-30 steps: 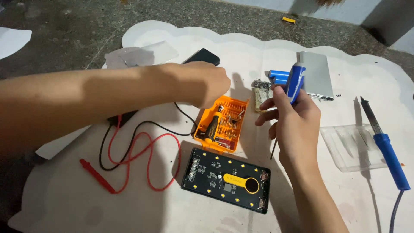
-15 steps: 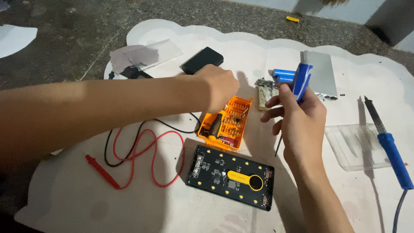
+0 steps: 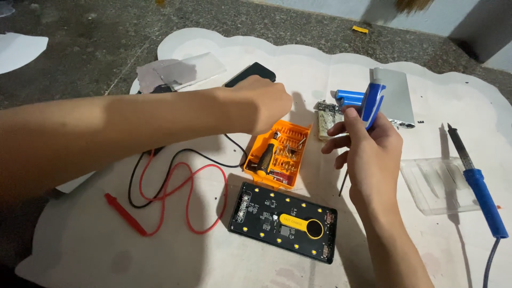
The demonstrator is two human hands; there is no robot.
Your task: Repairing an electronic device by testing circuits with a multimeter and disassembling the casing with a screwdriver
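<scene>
The left hand now sits above the top edge of the orange bit case, having drifted up off it, so more of the case's bits show. The right hand, gripping the blue tool, holds slightly farther right of the case than before.

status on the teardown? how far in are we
Done: the black circuit board lies exposed on the white sheet, silver casing set aside. In hand: right hand holds a blue-handled screwdriver; left hand hovers at the orange bit set. Untouched: soldering iron, red probe.
</scene>
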